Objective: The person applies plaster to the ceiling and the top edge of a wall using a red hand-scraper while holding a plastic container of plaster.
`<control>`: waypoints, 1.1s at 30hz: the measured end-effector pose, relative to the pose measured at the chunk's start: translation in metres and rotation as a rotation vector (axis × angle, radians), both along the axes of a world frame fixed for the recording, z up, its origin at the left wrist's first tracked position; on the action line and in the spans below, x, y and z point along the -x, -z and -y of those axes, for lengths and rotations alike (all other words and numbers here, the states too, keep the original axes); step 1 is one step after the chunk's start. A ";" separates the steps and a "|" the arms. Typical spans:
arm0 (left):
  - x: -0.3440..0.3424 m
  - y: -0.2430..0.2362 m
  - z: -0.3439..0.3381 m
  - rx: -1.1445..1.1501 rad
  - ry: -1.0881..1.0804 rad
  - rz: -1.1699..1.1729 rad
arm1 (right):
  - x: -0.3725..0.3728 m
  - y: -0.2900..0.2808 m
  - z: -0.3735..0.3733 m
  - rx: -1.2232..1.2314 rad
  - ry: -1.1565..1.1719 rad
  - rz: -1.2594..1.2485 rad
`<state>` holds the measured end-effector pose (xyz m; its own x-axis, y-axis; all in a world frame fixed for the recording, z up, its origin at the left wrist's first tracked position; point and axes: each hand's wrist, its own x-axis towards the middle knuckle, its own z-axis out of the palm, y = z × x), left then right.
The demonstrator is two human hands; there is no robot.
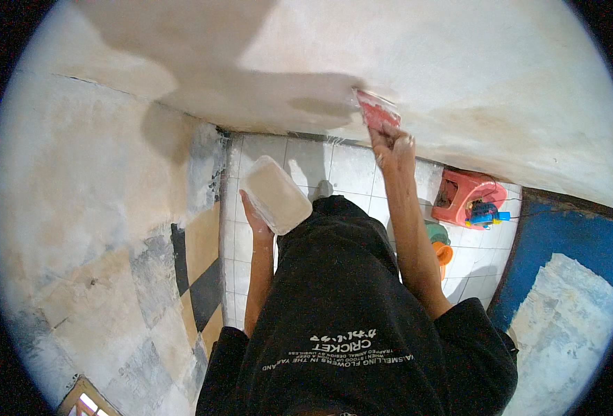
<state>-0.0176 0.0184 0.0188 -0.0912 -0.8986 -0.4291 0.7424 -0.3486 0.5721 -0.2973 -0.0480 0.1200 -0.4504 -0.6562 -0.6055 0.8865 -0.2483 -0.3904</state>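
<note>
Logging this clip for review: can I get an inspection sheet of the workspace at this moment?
Surface: wall coated pale, a darker damp-looking patch left of the scraper.
Job's things: red scraper pressed flat to the wall; rectangular tray loaded with pale filler.
Clutter: red plastic stool with small toys on top, green and orange plastic items beside it.
Grippers: right hand shut on the scraper; left hand under the tray, holding it up.
Cables: nothing seen.
Surroundings: white tiled floor, patchy side wall with black-and-tan checks on the left, blue-painted wall on the right.
</note>
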 end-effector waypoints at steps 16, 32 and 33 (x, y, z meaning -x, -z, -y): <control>-0.007 0.013 -0.010 0.007 -0.012 0.101 | -0.005 0.050 -0.012 0.112 0.009 0.040; -0.008 0.028 -0.006 -0.014 0.013 -0.073 | 0.018 0.105 0.016 -0.091 -0.377 -0.423; -0.006 0.025 -0.006 -0.018 0.014 -0.069 | 0.029 0.117 0.018 -0.001 -0.361 -0.512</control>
